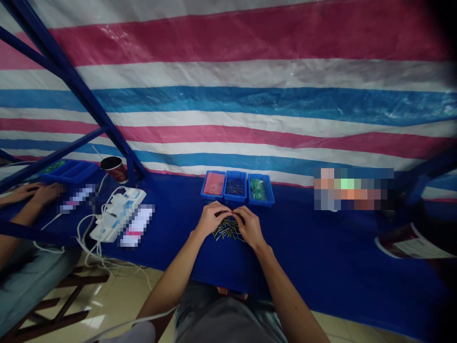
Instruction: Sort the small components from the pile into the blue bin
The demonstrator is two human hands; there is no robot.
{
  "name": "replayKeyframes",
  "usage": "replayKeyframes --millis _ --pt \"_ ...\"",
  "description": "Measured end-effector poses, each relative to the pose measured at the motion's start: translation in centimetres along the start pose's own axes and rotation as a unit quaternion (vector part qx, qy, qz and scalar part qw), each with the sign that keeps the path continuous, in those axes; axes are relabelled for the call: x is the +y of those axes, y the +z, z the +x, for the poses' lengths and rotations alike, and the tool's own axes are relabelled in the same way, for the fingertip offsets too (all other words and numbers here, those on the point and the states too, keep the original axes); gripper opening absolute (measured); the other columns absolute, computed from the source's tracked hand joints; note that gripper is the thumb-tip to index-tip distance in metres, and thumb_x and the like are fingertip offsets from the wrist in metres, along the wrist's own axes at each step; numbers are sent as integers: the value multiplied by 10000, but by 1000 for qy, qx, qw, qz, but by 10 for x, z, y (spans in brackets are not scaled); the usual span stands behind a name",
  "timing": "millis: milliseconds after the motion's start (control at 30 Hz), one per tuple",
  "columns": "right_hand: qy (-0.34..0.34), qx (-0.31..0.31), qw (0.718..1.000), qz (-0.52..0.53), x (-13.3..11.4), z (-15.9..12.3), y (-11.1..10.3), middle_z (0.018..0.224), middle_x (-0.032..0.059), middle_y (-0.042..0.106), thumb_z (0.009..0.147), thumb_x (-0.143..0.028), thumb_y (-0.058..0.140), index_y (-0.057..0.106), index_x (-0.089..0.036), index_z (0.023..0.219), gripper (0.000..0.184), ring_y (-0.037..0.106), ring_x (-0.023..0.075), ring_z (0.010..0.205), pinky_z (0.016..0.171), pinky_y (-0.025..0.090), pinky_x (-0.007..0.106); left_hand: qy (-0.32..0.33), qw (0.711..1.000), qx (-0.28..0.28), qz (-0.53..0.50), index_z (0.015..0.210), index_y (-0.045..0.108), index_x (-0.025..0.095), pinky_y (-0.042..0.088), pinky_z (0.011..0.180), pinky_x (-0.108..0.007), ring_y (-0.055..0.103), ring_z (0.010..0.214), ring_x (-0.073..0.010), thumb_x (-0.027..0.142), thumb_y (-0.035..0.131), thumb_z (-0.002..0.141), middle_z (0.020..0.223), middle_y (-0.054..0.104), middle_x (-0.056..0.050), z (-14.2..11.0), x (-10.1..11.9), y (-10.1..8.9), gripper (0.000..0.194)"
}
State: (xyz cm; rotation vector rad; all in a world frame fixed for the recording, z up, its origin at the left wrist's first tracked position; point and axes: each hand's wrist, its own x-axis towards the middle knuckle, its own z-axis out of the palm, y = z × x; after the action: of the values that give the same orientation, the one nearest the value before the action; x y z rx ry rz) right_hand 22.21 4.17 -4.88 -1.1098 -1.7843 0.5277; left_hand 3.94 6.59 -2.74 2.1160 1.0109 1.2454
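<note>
Two bare hands meet over a loose pile of pins at a blue-draped workbench. The left hand (pixel 210 219) and the right hand (pixel 250 227) are cupped together, fingertips close or touching above the pile (pixel 228 230), and they hide what lies directly beneath them. Whether they are pinching any pins cannot be told from this view. The work in hand is at that pile, whose thin, gold-tipped pins lie crisscrossed on the cloth just in front of a row of three blue trays. The left tray (pixel 213 185) holds a pink bag, the middle tray (pixel 234 188) a small bundle of similar pins, and the right tray (pixel 260 189) a green bag. The blue cloth (pixel 321 247) covers the bench, with a white power strip (pixel 117 214) and its tangled cables off to the left near a paper cup (pixel 114 169) and a fourth blue tray (pixel 67 171). At far left, a co-worker's hands (pixel 32 194) rest on the same bench. A printed leaflet (pixel 410 243) sits at the right edge, and blurred patches hide several items. Behind, a striped tarp (pixel 228 105) hangs beyond a blue steel frame (pixel 71 81), above a tiled floor (pixel 121 290).
</note>
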Motion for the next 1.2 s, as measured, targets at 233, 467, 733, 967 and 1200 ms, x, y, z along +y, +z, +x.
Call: replayKeyframes --millis 233,467,733,967,1200 --pt "16 8 1000 -2 -5 2 -4 913 57 654 1013 -306 484 643 -224 938 193 631 189 829 787 493 303 -21 1000 -14 20 909 758 182 508 738 -283 644 753 -159 331 663 921 824 727 -54 0 -2 1 176" --pt "9 5 1000 -2 -3 1 -1 933 53 674 999 -314 520 665 -225 976 171 640 183 817 773 500 297 -29 999 -17 19 930 741 175 494 757 -277 640 769 -156 318 628 945 840 706 -53 -3 -7 2 183" --pt "3 7 1000 -4 -4 1 -1 969 62 692 1011 -290 502 692 -242 1003 197 664 195 873 816 510 313 -30 999 -27 35 952 737 179 489 714 -265 622 735 -149 336 626 944 823 691 -48 -4 -8 3 192" --pt "3 19 1000 0 -4 1 -1 959 68 700 1015 -318 489 706 -242 996 231 669 204 879 820 522 327 -22 998 -33 39 955 741 186 512 750 -282 651 800 -169 320 612 953 868 717 -63 -3 -7 4 187" --pt "-3 25 1000 15 -6 1 -2 961 66 700 1007 -294 495 719 -241 991 230 668 200 880 835 529 337 1 997 -60 43 941 743 183 514 773 -296 647 807 -169 284 573 974 856 728 -61 -2 -3 2 201"
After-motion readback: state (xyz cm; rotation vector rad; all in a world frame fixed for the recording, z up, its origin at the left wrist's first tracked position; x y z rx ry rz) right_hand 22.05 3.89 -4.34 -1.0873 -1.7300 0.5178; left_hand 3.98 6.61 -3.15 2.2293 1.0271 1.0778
